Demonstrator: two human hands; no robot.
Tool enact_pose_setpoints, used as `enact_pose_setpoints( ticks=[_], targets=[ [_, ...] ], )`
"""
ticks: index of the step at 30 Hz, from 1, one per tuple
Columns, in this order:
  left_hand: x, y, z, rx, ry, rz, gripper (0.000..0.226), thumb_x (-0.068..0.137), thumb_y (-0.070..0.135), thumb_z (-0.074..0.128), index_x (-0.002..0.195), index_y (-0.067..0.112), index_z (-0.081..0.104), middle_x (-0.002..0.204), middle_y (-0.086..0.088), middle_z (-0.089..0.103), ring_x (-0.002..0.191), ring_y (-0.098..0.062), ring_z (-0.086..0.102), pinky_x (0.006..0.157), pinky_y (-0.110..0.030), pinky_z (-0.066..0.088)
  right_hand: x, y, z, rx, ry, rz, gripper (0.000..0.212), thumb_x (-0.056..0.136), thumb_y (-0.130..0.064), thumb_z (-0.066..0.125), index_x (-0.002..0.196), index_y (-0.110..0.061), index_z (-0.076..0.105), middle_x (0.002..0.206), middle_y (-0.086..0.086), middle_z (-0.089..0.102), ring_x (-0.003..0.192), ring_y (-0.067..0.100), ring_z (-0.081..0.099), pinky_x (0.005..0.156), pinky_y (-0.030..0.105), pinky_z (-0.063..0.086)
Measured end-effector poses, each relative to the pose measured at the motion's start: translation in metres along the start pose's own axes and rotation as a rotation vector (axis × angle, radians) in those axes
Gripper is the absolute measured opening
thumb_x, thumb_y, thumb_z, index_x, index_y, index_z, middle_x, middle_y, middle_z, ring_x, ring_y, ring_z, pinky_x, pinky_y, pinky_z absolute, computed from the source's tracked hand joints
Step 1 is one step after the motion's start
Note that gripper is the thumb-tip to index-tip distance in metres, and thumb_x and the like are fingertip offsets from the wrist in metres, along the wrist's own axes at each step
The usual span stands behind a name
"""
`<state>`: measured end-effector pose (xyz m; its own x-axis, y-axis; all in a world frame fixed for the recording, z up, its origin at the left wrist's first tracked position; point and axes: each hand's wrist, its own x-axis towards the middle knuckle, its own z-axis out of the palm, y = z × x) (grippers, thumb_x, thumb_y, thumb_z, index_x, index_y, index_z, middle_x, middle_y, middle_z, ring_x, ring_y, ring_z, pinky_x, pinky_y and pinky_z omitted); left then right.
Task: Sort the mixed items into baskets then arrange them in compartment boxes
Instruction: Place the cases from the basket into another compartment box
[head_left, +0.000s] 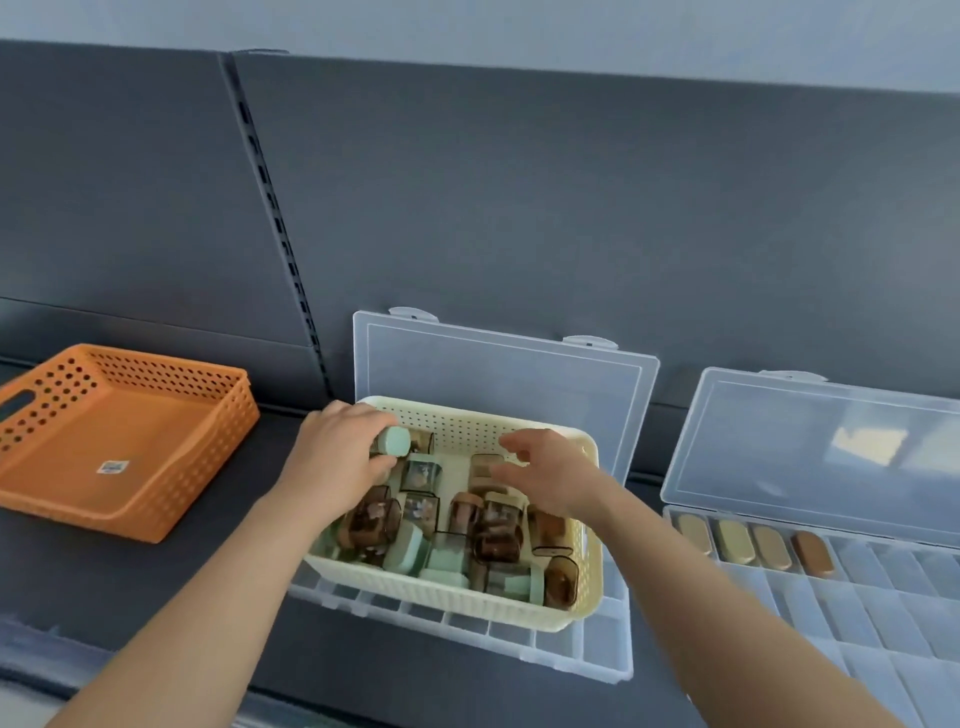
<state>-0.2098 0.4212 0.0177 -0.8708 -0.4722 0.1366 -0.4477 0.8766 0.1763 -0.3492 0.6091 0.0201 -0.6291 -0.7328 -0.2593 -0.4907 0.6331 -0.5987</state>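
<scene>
A cream perforated basket sits on top of an open clear compartment box. It holds several small brown-tinted jars with mint-green lids. My left hand is over the basket's back left corner and grips one jar with a mint-green lid. My right hand hovers over the basket's right half with fingers spread and relaxed, holding nothing.
An orange perforated basket stands to the left on the dark shelf. A second open clear compartment box lies to the right, with several tan and brown oblong cases in its back row. A dark back panel rises behind.
</scene>
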Motion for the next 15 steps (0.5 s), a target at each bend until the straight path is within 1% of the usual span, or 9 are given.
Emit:
enact_pose_setpoints(
  ticks=[2,3,4,6,8,12,15],
  targets=[
    [-0.003,-0.002,0.003,-0.148,0.039,0.002,0.046,0.086,0.032,0.067,0.13,0.026,0.056,0.127,0.007,0.059,0.113,-0.018,0.049,0.096,-0.035,0.039,0.01,-0.004,0.008,-0.008,-0.011,0.054,0.033,0.09,-0.038,0.058,0.111,-0.012,0.062,0.108,0.003,0.065,0.095,0.023,0.061,0.086,0.033,0.051],
    [-0.005,-0.003,0.004,-0.218,0.053,-0.006,0.046,0.086,0.031,0.067,0.13,0.026,0.055,0.127,0.007,0.06,0.113,-0.016,0.049,0.096,-0.034,0.039,0.014,-0.005,0.011,0.008,-0.008,0.079,0.03,0.089,-0.038,0.059,0.102,-0.012,0.063,0.098,0.002,0.064,0.088,0.022,0.06,0.079,0.032,0.05],
    [-0.007,-0.004,0.006,-0.269,0.064,-0.01,0.046,0.086,0.029,0.067,0.13,0.025,0.055,0.126,0.006,0.06,0.113,-0.016,0.049,0.096,-0.033,0.039,0.017,-0.007,0.013,0.023,-0.007,0.098,0.029,0.088,-0.039,0.06,0.098,-0.012,0.063,0.092,0.002,0.064,0.086,0.022,0.059,0.077,0.032,0.05],
    [-0.008,-0.009,0.011,-0.319,0.086,-0.002,0.045,0.086,0.028,0.067,0.13,0.025,0.056,0.125,0.005,0.061,0.112,-0.016,0.049,0.095,-0.033,0.039,0.021,-0.011,0.019,0.009,-0.018,0.12,0.035,0.088,-0.04,0.06,0.101,-0.008,0.066,0.098,0.007,0.067,0.09,0.025,0.062,0.081,0.035,0.05],
    [-0.009,-0.011,0.014,-0.345,0.102,0.004,0.045,0.086,0.028,0.068,0.129,0.024,0.056,0.124,0.005,0.061,0.112,-0.016,0.049,0.095,-0.033,0.039,0.024,-0.013,0.024,-0.007,-0.029,0.13,0.036,0.089,-0.039,0.058,0.1,-0.007,0.068,0.102,0.012,0.069,0.093,0.027,0.064,0.083,0.038,0.051],
    [-0.01,-0.011,0.015,-0.375,0.115,0.002,0.045,0.086,0.028,0.068,0.129,0.024,0.056,0.125,0.006,0.06,0.115,-0.015,0.048,0.098,-0.033,0.038,0.025,-0.016,0.028,0.078,0.0,0.142,0.028,0.084,-0.033,0.065,0.103,-0.013,0.067,0.098,0.007,0.068,0.087,0.022,0.064,0.08,0.037,0.053],
    [-0.01,-0.012,0.014,-0.399,0.119,0.004,0.044,0.086,0.03,0.067,0.129,0.024,0.056,0.125,0.006,0.06,0.115,-0.014,0.048,0.098,-0.032,0.039,0.025,-0.018,0.028,0.167,0.025,0.135,0.03,0.079,-0.029,0.072,0.105,-0.02,0.06,0.097,0.0,0.062,0.083,0.016,0.059,0.074,0.031,0.051]
  ],
)
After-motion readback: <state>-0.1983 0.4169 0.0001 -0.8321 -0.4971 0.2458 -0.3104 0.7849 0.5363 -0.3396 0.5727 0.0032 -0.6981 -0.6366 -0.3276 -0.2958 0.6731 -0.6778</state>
